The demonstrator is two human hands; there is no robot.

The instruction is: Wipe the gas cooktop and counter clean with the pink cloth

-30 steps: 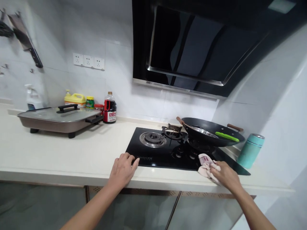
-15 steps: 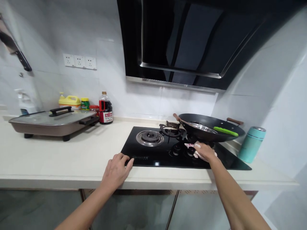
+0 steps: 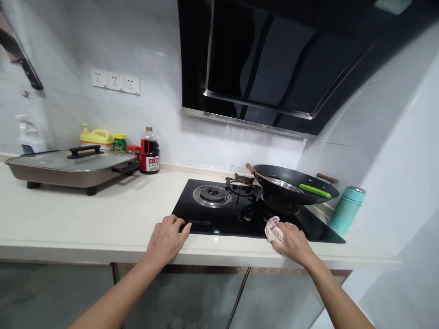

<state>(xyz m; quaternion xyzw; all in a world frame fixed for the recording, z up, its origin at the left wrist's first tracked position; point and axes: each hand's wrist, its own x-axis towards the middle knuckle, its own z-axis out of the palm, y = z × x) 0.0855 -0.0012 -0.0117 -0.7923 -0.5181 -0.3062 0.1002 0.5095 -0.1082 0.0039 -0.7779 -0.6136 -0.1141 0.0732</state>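
Observation:
My right hand [image 3: 291, 240] is closed on a crumpled white and pink cloth [image 3: 273, 230], pressed at the front edge of the black glass gas stove [image 3: 226, 226]. Part of the cloth is hidden under the fingers. On the worktop by the stove's front left corner rests my left hand [image 3: 168, 240], fingers spread and holding nothing. A control knob [image 3: 247, 212] stands just left of the cloth. Behind my right hand, a black wok [image 3: 288, 194] sits tilted on the right burner, with a green-handled utensil [image 3: 314, 190] and a shiny metal piece in it.
A turquoise flask [image 3: 347, 210] stands right of the stove. Left on the worktop [image 3: 85, 219] are a lidded electric pan [image 3: 68, 176], a soy sauce bottle [image 3: 150, 153] and a yellow jug [image 3: 98, 138]. The range hood [image 3: 254, 68] overhangs the stove.
My right hand has drawn the cloth from beside the knobs under the wok toward the stove's front edge. My left hand stays in place. The view has shifted slightly.

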